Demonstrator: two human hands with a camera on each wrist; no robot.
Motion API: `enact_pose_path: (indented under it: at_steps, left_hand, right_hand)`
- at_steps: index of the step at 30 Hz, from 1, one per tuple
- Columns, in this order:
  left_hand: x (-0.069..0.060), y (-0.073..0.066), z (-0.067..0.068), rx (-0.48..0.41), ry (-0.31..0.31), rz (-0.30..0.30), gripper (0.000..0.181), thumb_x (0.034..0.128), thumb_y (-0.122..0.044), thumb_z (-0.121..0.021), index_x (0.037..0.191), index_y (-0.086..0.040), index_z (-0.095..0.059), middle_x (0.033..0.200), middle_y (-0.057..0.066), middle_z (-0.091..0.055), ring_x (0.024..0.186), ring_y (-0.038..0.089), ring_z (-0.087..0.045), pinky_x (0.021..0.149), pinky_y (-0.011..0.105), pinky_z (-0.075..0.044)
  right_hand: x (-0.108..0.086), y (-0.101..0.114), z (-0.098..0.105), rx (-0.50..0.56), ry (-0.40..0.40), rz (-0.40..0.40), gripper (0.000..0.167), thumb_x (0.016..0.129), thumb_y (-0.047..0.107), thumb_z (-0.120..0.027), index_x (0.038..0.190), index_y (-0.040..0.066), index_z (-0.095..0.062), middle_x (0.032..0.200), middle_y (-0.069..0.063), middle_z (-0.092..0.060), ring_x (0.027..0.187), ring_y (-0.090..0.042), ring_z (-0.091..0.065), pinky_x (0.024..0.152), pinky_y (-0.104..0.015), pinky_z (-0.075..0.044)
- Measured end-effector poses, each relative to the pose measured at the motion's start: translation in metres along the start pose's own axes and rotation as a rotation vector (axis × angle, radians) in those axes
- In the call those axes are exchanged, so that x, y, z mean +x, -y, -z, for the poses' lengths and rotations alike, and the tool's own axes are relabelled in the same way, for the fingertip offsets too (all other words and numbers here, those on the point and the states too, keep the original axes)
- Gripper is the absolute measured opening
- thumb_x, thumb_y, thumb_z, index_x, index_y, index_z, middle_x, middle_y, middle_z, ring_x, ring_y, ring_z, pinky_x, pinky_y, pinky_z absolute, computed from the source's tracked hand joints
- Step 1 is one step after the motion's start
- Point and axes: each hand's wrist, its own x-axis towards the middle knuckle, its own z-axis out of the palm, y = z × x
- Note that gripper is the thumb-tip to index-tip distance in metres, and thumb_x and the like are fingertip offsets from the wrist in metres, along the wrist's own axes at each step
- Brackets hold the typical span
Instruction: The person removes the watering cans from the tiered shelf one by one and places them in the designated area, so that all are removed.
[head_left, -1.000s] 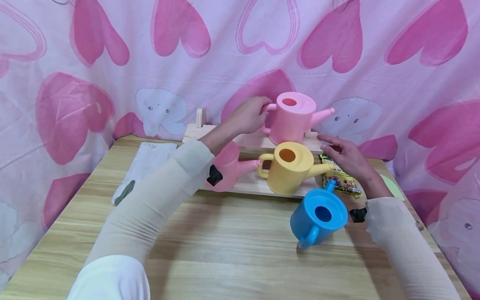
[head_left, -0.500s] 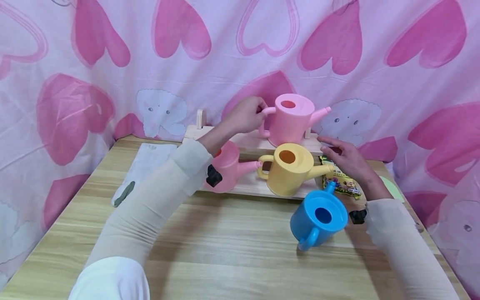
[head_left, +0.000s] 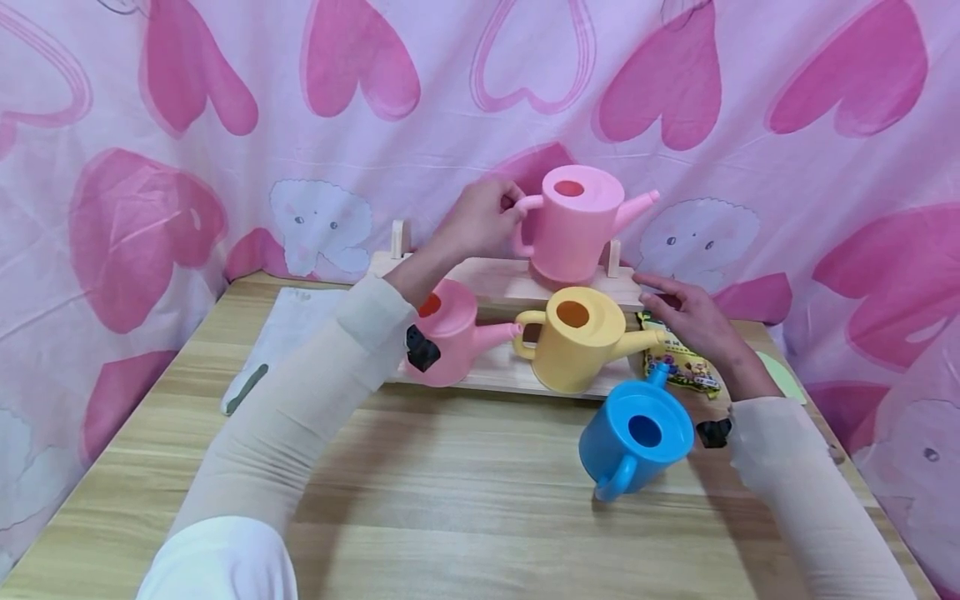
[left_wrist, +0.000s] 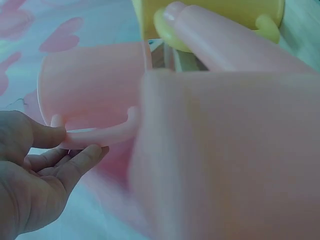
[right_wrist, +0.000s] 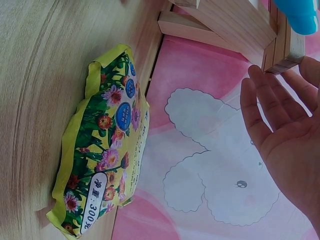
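Note:
My left hand (head_left: 483, 218) pinches the handle of the upper pink watering can (head_left: 576, 229), thumb against fingers in the left wrist view. This can is upright, its base slightly above the top step of a wooden stand (head_left: 487, 279). A second pink watering can (head_left: 450, 342), partly behind my left sleeve, and a yellow watering can (head_left: 573, 350) stand on the lower step. With fairly straight fingers, my right hand (right_wrist: 285, 115) touches the right end of the top step. A blue watering can (head_left: 637, 442) stands on the table, nearer to me; its spout tip (right_wrist: 302, 15) shows in the right wrist view.
A yellow printed bag with flowers (right_wrist: 107, 142) lies on the table (head_left: 450, 500) right of the stand. A white cloth (head_left: 281, 329) lies to the left, and a pale green item (head_left: 782, 375) by the right edge. A heart-patterned curtain (head_left: 442, 150) hangs behind.
The upper pink watering can settled slightly lower on the top step by half a second ago, and has since risen a little with my left hand. My right hand stays put.

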Motion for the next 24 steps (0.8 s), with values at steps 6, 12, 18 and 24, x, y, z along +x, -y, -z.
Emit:
enact_pose_path:
  at_steps: [6,12,18,24]
  left_hand:
    - [-0.007,-0.005,0.013,0.001,-0.009,0.041,0.023,0.1043,-0.024,-0.063,0.119,-0.007,-0.066,0.105,0.005,-0.064,0.096,0.019,-0.058,0.076,0.024,-0.056]
    - [-0.018,-0.009,0.027,-0.020,-0.025,0.031,0.022,0.1044,-0.025,-0.062,0.119,-0.009,-0.065,0.110,0.004,-0.064,0.102,0.017,-0.058,0.079,0.024,-0.057]
    - [-0.035,-0.009,0.042,-0.013,-0.054,-0.021,0.021,0.1041,-0.024,-0.062,0.118,-0.009,-0.066,0.111,0.002,-0.065,0.107,0.017,-0.059,0.082,0.026,-0.056]
    - [-0.056,-0.007,0.055,-0.018,-0.078,-0.101,0.023,0.1031,-0.028,-0.065,0.114,-0.009,-0.069,0.106,0.001,-0.067,0.107,0.016,-0.061,0.085,0.029,-0.054]
  right_hand:
    - [0.000,0.000,0.000,0.006,0.001,-0.005,0.061,0.105,0.046,-0.055,0.159,0.021,-0.041,0.160,-0.018,-0.038,0.134,-0.045,-0.049,0.102,-0.060,-0.047]
    - [0.001,0.001,0.000,0.005,0.004,-0.004,0.061,0.106,0.045,-0.054,0.159,0.020,-0.041,0.159,-0.019,-0.039,0.133,-0.046,-0.050,0.101,-0.061,-0.048]
    - [0.001,0.003,-0.001,0.003,0.008,0.004,0.059,0.107,0.044,-0.053,0.159,0.018,-0.042,0.157,-0.020,-0.042,0.132,-0.045,-0.051,0.100,-0.060,-0.048]
    - [0.002,0.003,-0.001,0.007,0.006,0.001,0.060,0.106,0.045,-0.054,0.159,0.019,-0.042,0.157,-0.020,-0.041,0.132,-0.045,-0.050,0.100,-0.061,-0.048]
